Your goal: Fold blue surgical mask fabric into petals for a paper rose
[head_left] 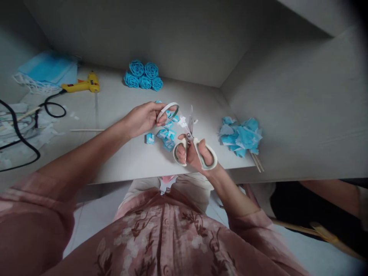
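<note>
My left hand [148, 119] pinches a thin white ring that looks like a narrow roll of tape [167, 111], with its fingers closed around the near side. Threaded through the handles of the scissors [189, 136] are the fingers and thumb of my right hand [193, 155]. The scissor blades point away from me and look slightly parted, just right of the roll. Small white scraps [183, 122] show beside the blades. Under and between my hands lie several small folded blue pieces [166, 135] with white strips on them. One blue piece [150, 138] sits apart to the left.
Several blue rolled rosettes [144, 78] are stacked at the back. A yellow glue gun [83, 84] with a black cord stands left, near blue face masks [47, 71] and a tangled white pile [25, 126]. Crumpled blue pieces on sticks [240, 135] lie right. Another person sits at the lower right.
</note>
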### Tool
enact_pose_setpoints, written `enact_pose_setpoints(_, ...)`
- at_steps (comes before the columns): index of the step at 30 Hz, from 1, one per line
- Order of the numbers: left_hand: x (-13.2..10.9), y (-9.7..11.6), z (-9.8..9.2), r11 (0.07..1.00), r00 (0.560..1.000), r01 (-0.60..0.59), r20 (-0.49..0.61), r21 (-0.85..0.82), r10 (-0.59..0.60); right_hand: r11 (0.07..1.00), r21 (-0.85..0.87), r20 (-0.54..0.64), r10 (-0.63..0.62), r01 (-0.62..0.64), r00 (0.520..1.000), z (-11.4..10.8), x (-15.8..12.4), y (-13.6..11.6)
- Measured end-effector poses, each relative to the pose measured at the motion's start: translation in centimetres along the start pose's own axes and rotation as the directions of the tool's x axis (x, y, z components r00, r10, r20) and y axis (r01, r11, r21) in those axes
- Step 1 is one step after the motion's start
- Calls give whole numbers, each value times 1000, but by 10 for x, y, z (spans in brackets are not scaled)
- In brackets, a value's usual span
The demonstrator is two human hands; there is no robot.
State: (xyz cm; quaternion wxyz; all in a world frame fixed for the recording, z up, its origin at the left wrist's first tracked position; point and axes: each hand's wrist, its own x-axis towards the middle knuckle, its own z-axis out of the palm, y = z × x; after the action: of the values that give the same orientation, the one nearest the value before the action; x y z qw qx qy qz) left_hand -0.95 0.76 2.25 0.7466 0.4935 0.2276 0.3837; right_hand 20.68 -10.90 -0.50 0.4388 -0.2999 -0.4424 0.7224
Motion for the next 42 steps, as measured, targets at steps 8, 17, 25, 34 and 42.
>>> enact_pose_setpoints(8,-3,-6,-3,997,999,-36,41,71,34,990,72,83,112,-118,990,-3,-3,1)
enact_pose_setpoints(17,-6,-5,5,994,1000,0,-18,113,2,986,70,154,142,-154,978,-13,1,8)
enact_pose_setpoints(25,-4,-14,2,997,997,-12,78,78,5,986,75,159,133,-146,978,-13,6,6)
enact_pose_setpoints(34,-6,-17,7,989,990,14,138,144,-34,982,118,139,129,-146,982,-10,12,1)
enact_pose_setpoints(42,-8,-17,6,994,986,32,160,103,-49,963,219,202,112,-157,973,-11,9,-3)
